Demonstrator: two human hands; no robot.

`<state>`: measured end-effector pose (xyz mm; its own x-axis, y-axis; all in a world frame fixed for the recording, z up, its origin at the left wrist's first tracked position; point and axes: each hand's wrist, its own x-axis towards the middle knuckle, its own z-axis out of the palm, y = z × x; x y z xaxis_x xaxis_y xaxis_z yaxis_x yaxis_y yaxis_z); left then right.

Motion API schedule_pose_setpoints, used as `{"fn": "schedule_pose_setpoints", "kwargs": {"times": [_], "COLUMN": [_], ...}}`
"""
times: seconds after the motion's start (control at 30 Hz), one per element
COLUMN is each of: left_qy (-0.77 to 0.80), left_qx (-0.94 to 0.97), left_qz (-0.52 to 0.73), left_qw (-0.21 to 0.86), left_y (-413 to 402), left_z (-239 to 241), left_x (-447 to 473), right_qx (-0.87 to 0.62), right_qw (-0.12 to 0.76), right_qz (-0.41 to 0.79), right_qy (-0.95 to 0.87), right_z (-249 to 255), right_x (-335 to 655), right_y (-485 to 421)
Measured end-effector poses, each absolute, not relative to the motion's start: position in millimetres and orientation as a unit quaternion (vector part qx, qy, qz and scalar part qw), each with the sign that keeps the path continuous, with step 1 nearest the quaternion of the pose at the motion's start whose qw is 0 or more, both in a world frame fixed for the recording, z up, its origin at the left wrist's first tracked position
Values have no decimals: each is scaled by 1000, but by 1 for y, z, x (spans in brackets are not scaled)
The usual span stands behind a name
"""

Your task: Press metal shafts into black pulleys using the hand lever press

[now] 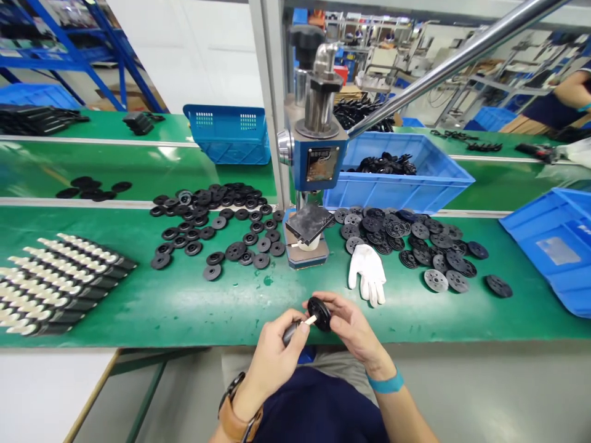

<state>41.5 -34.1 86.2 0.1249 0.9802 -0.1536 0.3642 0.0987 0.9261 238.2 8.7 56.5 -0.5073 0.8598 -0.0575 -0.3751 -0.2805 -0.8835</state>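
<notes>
My left hand [277,352] is closed around a dark cylindrical part with a cream tip [312,320]. A round black plastic disc [317,307] is held by its edge in the fingers of my right hand [354,332]. The cream tip meets the face of the disc near its middle; whether it is seated in it I cannot tell. Both hands are close together over the front edge of the green table [207,314]. Behind them stands a blue lever press [321,163], with a black block [308,223] under its ram.
A white glove [368,271] lies right of the press. Smaller black discs [194,247] spread to the left, larger ones [394,229] to the right. Rows of cream-topped black parts [60,286] fill the left end. Blue bins [397,191] stand behind and at right. A long metal lever [452,58] slants overhead.
</notes>
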Motion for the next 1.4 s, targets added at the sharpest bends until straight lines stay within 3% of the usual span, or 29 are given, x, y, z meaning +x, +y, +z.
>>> {"fn": "schedule_pose_setpoints", "kwargs": {"times": [0.23,0.6,1.03,1.4], "left_qy": [583,548,546,546], "left_qx": [669,758,718,693], "left_qz": [209,140,131,160], "left_qw": [411,326,412,443], "left_y": [-40,-44,-38,-35], "left_z": [92,103,113,111], "left_x": [27,18,13,16], "right_qx": [-274,-226,-213,-327], "right_qw": [381,364,386,377], "right_qz": [700,707,730,710], "right_qy": [-538,-563,-522,-496], "right_z": [55,59,56,59], "right_x": [254,260,252,247], "right_y": [12,17,8,-1]}}
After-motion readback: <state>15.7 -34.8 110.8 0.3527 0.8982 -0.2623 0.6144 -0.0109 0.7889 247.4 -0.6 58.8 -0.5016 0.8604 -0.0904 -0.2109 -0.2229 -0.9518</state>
